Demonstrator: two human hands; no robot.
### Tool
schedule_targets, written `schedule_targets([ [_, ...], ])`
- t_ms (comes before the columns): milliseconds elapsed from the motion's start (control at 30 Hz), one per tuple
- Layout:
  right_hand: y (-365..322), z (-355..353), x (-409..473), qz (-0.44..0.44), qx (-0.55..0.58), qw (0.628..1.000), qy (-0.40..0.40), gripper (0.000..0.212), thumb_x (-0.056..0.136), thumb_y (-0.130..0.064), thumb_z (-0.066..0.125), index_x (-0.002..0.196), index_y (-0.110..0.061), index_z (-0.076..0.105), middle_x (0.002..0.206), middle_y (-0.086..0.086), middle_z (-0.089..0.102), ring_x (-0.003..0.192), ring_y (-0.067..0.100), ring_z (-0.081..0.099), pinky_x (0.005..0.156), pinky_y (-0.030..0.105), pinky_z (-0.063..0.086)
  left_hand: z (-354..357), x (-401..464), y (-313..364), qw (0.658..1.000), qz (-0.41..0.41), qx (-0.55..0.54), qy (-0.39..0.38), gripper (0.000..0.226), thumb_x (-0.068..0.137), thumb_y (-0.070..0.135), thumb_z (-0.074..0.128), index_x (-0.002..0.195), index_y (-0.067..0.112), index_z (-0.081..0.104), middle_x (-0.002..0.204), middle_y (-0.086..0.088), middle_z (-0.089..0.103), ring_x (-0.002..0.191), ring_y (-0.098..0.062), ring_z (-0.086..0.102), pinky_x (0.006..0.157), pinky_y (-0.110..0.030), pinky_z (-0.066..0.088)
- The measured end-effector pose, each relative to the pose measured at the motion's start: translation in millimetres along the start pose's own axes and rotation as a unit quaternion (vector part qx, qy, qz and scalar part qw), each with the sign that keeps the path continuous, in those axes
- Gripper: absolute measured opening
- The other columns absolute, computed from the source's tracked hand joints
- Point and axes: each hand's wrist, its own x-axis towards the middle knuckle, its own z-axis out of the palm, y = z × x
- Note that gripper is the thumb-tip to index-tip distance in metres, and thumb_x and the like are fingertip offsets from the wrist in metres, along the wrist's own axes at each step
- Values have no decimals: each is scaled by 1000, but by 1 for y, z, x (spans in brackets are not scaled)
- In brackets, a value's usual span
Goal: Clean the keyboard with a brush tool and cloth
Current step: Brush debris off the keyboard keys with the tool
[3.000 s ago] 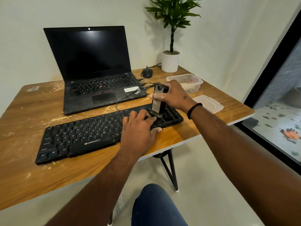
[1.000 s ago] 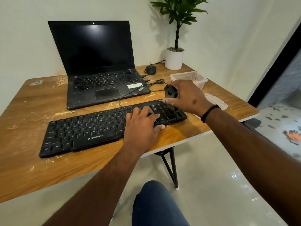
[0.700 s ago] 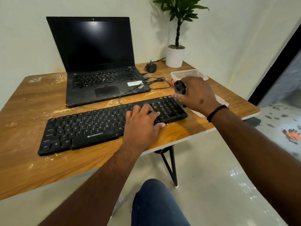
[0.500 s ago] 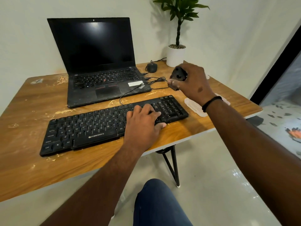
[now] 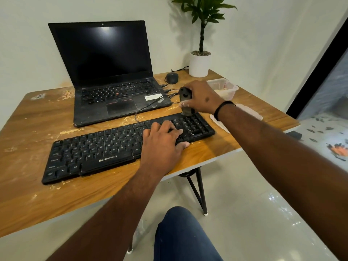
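Keyboard [image 5: 120,146], black and full-sized, lies slantwise along the worktop's [image 5: 33,127] near edge, its right end close to the near right corner. On its right-middle keys rests the left hand [image 5: 162,142], palm down, fingers spread flat over the keys and gripping nothing; the keys beneath it are hidden. At the keyboard's far right corner the right hand [image 5: 202,97] is clenched round a dark brush tool [image 5: 185,101], held upright with its lower end at the top row of keys; the bristles are hard to make out, and most of the tool's body is covered by the fingers. A black band circles that wrist. Just past the forearm, near the right edge, a pale flat thing [image 5: 248,112] lies partly hidden by the arm, whether lid or cloth cannot be told. Behind the hand stands a clear tub [image 5: 225,89], its contents unclear. An open laptop [image 5: 113,76] with a dark screen sits toward the far edge, a mouse [image 5: 172,78] and a potted plant [image 5: 200,63] at the far right corner. Pale crumbs dust the wood.
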Motion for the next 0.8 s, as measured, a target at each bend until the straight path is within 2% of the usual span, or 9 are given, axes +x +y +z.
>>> schedule_targets([
  [100,4,-4,0,11,-1,998,55,27,80,-24,79,82,-22,53,81,-2,56,76,16,52,66,25,35,0,0,0,1000,0,1,1,53,93,62,54,135,31,63,120,13,51,111,-14,39,96,-38,33],
  [200,-3,3,-1,-35,46,998,-1,32,79,-30,81,70,-27,51,71,-9,53,65,6,48,55,14,31,1,0,-1,1000,2,1,4,52,93,62,54,134,32,63,119,13,51,111,-14,40,95,-38,33],
  [233,-1,6,0,-29,15,999,-7,31,80,-28,80,71,-27,50,73,-8,54,67,8,51,56,14,31,1,1,-1,1000,1,2,2,53,93,62,54,134,32,63,119,13,51,111,-14,40,95,-38,33],
  [300,8,6,4,9,-65,998,17,24,81,-24,78,79,-20,54,84,2,62,79,20,57,62,25,35,0,1,0,1000,0,3,0,53,93,62,54,135,31,63,119,13,51,111,-14,40,95,-37,33],
  [333,12,4,4,23,-65,997,33,22,81,-25,78,84,-19,57,88,4,63,83,22,58,65,27,35,0,1,0,1000,0,2,-1,53,93,62,54,135,31,63,119,13,51,111,-14,39,95,-37,32],
  [467,8,9,0,-28,61,998,4,25,79,-34,81,86,-19,61,79,-7,57,71,7,50,59,18,35,0,0,-1,1000,1,0,1,53,93,62,54,136,31,62,120,12,50,112,-14,38,95,-36,30],
  [600,15,2,9,33,-56,997,35,25,80,-31,80,90,-18,60,86,-1,56,80,18,52,68,28,38,0,0,0,1000,0,2,-4,53,93,62,54,136,31,62,120,12,51,113,-15,39,97,-38,32],
  [700,6,5,15,2,30,999,-40,32,75,-30,84,87,-7,65,81,2,61,76,19,55,65,30,42,1,0,-1,1000,3,-1,5,53,93,61,55,135,31,63,119,12,52,112,-15,40,95,-38,32],
  [800,-9,8,14,-29,92,990,-104,33,75,-26,85,100,-9,72,95,4,70,88,19,63,75,30,50,1,0,-1,1000,0,2,1,53,93,62,55,135,31,63,120,12,52,112,-15,40,95,-37,32],
])
